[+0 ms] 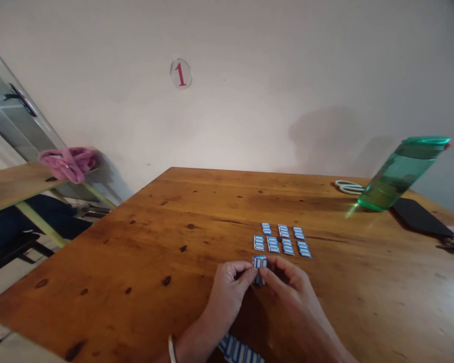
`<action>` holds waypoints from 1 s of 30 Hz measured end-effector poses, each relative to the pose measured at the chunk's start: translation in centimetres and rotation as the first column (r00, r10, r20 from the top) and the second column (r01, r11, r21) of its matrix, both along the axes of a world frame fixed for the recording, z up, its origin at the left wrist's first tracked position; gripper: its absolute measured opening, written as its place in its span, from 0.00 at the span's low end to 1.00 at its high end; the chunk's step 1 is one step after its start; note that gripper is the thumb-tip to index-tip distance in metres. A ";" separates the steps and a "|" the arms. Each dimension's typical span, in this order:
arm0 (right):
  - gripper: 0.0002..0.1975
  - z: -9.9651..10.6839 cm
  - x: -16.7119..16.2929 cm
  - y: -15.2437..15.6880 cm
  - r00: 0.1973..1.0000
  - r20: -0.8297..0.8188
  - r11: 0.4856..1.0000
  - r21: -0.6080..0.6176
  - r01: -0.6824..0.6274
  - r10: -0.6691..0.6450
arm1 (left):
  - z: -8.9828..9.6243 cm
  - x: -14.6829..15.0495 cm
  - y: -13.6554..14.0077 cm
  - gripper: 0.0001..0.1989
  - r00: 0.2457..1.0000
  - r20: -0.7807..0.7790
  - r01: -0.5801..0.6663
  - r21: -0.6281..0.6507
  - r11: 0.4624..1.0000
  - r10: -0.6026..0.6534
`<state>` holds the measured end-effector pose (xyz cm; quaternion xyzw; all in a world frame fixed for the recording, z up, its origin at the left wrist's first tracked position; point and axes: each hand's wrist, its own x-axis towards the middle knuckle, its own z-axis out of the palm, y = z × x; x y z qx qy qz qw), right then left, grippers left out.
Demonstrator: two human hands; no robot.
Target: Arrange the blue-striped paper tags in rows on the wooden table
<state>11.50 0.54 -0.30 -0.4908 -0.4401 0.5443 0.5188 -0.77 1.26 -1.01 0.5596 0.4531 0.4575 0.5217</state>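
Note:
Small blue-and-white printed cards (pixel 260 262) are pinched between my left hand (pixel 230 285) and my right hand (pixel 293 287), just above the table. Thumbs and fingertips of both hands press on their near and side edges. Whether it is one card or a small stack, I cannot tell. Beyond my fingers, several matching cards (pixel 273 245) lie in two rows, some overlapping in little groups. Close to me, partly hidden by my left wrist, an overlapping row of similar cards (pixel 242 350) lies on the wood. A pale bracelet (pixel 171 348) circles my left wrist.
On the brown wooden table (pixel 155 242), a green translucent bottle (pixel 403 174) stands at the right beside a white coiled cable (pixel 348 187) and a flat black object (pixel 419 218). A pink cloth (pixel 70 162) rests on another table at left. The wall bears a "1" sign (pixel 180 74).

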 end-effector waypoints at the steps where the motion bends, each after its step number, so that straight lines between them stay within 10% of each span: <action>1: 0.14 0.1 0.0 0.0 1.000 0.004 1.000 -0.008 0.013 -0.013 | 0.0 0.0 0.0 0.12 1.000 0.008 0.004 -0.010 1.000 -0.004; 14: 0.05 -0.8 -0.2 -1.0 0.906 0.417 0.973 0.229 -0.024 -0.076 | 0.8 -0.7 0.4 0.07 0.983 0.130 -0.123 -0.054 0.991 0.129; 23: 0.11 -0.4 -1.9 -4.5 0.191 0.954 0.791 -0.070 -0.607 0.232 | 1.6 -2.1 1.2 0.08 0.858 0.401 -0.254 -0.214 0.943 0.322; 30: 0.10 -0.6 -1.0 -4.0 0.095 0.976 0.818 -0.110 -0.564 0.197 | 1.4 -2.1 1.1 0.09 0.852 0.418 -0.234 -0.235 0.943 0.315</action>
